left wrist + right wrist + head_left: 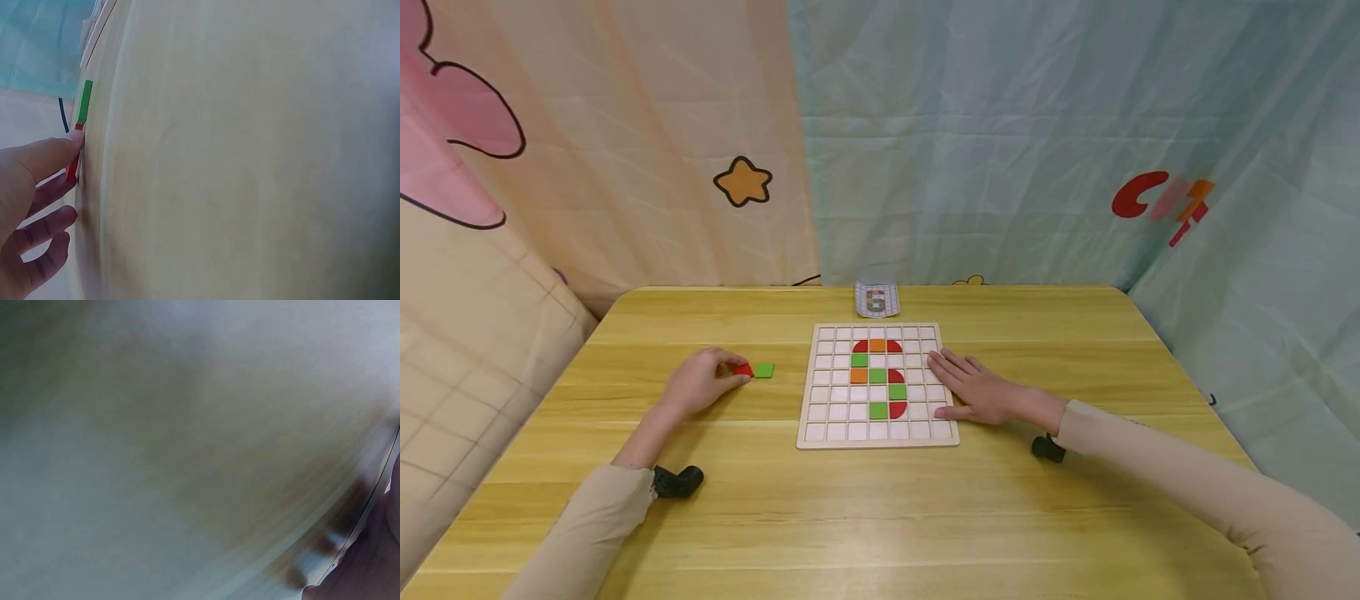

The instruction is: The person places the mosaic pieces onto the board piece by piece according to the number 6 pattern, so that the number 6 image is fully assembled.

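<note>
My left hand point(696, 382) pinches a red tile point(744, 370) between thumb and fingers, low at the table top. Right beside that piece lies a green square tile point(763, 370); in the left wrist view the red tile point(72, 167) and green tile point(85, 102) appear end to end. A wooden grid board point(837, 431) holds red rounded tiles, green squares and orange squares point(858, 377) laid in a figure like a 5 or 6. Fingers spread, my right hand point(979, 392) rests on the board's right edge. The right wrist view is blurred and shows only part of the hand.
Behind the board a small printed card point(876, 301) shows a similar coloured figure on a grid. The wooden table point(865, 517) reaches back to patterned curtains point(1000, 150). Black wrist-camera mounts point(677, 482) hang under both sleeves.
</note>
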{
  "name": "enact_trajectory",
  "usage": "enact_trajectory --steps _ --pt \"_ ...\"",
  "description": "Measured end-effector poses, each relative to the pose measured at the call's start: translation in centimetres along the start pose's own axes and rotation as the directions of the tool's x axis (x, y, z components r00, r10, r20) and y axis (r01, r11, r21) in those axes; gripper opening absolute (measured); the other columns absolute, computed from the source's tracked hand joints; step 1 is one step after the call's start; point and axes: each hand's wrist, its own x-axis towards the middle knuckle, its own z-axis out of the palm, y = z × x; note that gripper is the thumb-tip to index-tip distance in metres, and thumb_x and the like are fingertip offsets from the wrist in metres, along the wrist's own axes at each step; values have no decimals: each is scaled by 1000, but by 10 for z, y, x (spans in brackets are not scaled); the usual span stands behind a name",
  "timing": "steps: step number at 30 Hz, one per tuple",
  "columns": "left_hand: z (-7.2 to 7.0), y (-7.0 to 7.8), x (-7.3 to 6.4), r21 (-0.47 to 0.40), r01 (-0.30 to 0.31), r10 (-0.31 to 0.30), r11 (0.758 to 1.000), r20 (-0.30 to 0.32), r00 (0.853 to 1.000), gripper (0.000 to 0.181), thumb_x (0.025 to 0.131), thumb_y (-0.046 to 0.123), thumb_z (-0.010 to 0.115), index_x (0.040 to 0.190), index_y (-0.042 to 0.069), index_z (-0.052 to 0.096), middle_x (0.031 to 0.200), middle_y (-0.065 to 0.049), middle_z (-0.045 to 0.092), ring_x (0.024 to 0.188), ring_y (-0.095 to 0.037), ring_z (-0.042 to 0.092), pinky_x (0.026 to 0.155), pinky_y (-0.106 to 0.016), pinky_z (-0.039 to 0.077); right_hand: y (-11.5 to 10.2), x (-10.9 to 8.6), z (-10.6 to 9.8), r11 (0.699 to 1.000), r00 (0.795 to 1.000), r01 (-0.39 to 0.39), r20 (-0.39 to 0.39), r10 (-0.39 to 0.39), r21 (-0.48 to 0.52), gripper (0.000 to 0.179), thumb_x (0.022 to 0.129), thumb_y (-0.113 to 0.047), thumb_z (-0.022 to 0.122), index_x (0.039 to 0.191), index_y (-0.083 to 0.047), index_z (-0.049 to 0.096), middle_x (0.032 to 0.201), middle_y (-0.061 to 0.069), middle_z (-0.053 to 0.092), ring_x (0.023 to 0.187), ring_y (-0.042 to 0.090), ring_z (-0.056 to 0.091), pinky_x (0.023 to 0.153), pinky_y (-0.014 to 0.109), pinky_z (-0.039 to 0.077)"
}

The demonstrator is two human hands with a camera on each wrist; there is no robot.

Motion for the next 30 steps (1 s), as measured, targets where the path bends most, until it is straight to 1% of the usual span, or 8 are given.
enact_trajectory --steps 5,11,18,25,30 --pt "1 2 -4 10 -7 8 1000 -25 1000 28 85 25 73 106 6 73 101 -15 71 77 -20 57 66 -34 44 0 0 0 1000 1000 1 0 -1 4 87 96 -55 44 154 -4 5 162 14 2 150 35 1 116 59 9" --pt "2 4 -8 17 -22 23 1000 -45 999 28 84 26 73 105 7 74 97 -13 72 75 -19 59 63 -34 45 0 0 1 1000 1000 8 -6 -8 3 87 96 -54 45 154 -3 5 162 15 2 149 35 2 116 59 10" --pt "0 8 -13 10 -32 33 999 -59 998 28 84 26 74 104 7 74 97 -11 73 79 -20 60 65 -34 46 1 0 2 1000 1000 -10 9 10 -7 88 95 -56 44 155 -7 1 163 11 -2 150 31 -1 117 57 8" --pt "-4 20 -16 31 -53 55 998 -68 996 28 83 30 75 103 11 75 95 -8 73 81 -20 62 61 -30 45 0 -1 0 1000 1000 0 -4 0 -1 88 96 -54 46 155 -4 4 163 13 1 150 34 1 117 59 10" --pt "-4 32 -15 51 -88 91 995 -59 994 30 82 31 76 104 12 75 93 -5 73 82 -20 63 63 -31 48 -3 -1 -2 1000 1000 2 -6 -2 2 87 96 -52 47 154 -3 6 162 14 2 150 34 2 116 59 10"
